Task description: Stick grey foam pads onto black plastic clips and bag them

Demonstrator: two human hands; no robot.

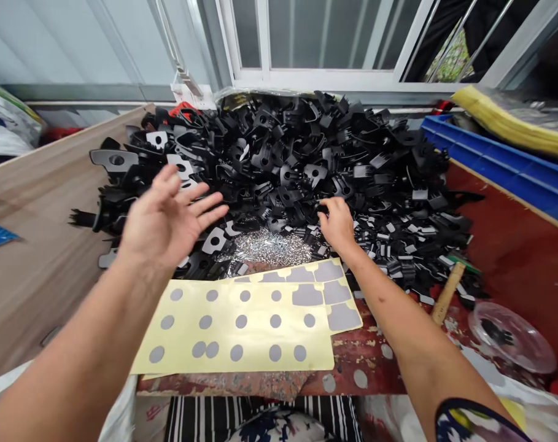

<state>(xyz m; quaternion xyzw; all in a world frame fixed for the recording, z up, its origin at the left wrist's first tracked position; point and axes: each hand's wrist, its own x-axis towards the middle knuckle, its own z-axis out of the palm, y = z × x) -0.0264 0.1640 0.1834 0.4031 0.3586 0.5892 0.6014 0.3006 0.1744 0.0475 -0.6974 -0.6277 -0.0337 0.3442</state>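
Note:
A big heap of black plastic parts (297, 166) covers the far half of the table. My left hand (168, 215) hovers above the heap's left side, palm turned inward, fingers spread and holding nothing. My right hand (336, 222) reaches into the heap's near edge, its fingers curled down among the black parts; what they grip is hidden. Just in front of the hands lies a small mound of shiny metal bits (269, 247). Nearer me is a yellow backing sheet (232, 334) with grey round stickers, and a second sheet (320, 294) with larger grey shaped stickers.
A wooden board (39, 245) slopes along the left. A blue crate (499, 162) stands at the right rear. A wooden handle (447, 293) and a clear plastic lid (513, 337) lie at the right on the red tabletop (513, 258). A window runs behind the heap.

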